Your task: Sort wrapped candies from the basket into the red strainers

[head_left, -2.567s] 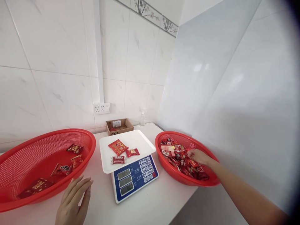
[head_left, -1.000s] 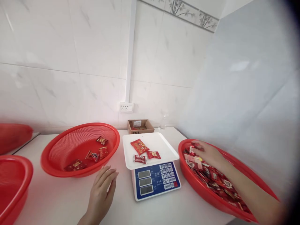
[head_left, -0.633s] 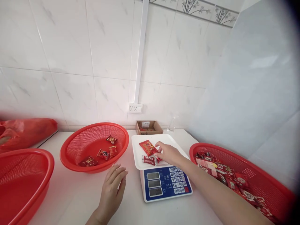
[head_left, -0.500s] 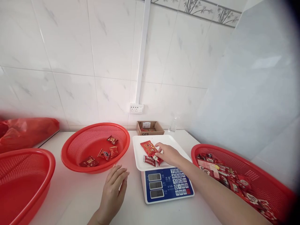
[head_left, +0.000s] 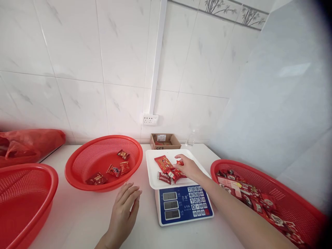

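Note:
My right hand (head_left: 188, 168) is over the white tray (head_left: 153, 173) of a digital scale (head_left: 185, 205). Its thumb and index finger are apart, with a red snack packet (head_left: 180, 162) showing in the gap, and the palm hides part of what lies below. Beside the fingertips lie a larger red and orange packet (head_left: 163, 163) and a dark red packet with checkered ends (head_left: 164, 177). My left hand (head_left: 125, 211) holds nothing. Its fingers are loosely spread above the white table, left of the scale and near a red basket (head_left: 77, 173).
That basket contains several small packets (head_left: 113, 170). Another red basket (head_left: 26, 207) stands at the left edge, and a third (head_left: 293, 188) at right is heaped with packets. Behind the scale sit a cardboard box (head_left: 166, 141) and a clear object (head_left: 190, 138). A red bag (head_left: 33, 145) lies back left.
My right hand has shifted slightly right over the tray, its thumb and index finger further apart. More red wrapper shows beneath it. The left hand has hardly moved.

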A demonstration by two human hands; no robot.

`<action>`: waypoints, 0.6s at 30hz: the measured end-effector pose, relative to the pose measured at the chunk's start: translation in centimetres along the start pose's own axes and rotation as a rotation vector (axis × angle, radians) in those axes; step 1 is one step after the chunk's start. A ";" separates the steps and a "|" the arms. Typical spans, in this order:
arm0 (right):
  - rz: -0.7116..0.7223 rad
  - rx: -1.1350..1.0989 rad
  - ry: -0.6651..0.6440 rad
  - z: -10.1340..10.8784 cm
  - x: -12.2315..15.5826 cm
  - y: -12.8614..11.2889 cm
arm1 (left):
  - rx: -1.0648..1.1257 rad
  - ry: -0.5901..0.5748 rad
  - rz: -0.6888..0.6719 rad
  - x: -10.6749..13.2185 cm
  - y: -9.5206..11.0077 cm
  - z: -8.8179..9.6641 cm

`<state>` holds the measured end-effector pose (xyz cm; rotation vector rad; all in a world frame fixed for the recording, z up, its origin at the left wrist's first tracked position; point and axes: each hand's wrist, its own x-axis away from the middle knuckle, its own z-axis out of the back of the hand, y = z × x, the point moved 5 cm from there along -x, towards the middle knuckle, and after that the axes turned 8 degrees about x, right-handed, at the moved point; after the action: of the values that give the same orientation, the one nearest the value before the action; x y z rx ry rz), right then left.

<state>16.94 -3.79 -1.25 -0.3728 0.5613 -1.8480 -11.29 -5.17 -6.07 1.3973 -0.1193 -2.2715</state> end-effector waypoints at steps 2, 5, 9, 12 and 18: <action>0.015 -0.015 -0.014 -0.3 -0.2 -0.3 | -0.001 -0.004 0.003 0.0 0.0 0.0; 0.074 0.020 -0.024 -0.6 -0.4 -0.4 | -0.002 0.003 0.003 -0.1 0.0 0.1; 0.134 0.127 -0.017 -0.7 -0.4 0.3 | 0.000 0.007 -0.004 0.0 0.0 0.1; 0.148 0.184 0.026 0.1 0.2 0.9 | 0.002 0.004 -0.004 0.1 -0.1 0.0; -0.018 0.228 0.184 6.3 3.1 6.4 | 0.005 0.011 -0.012 0.0 -0.2 -0.1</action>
<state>24.20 -9.70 0.46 -0.0562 0.4650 -1.9514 -11.26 -4.96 -6.23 1.4165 -0.1132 -2.2739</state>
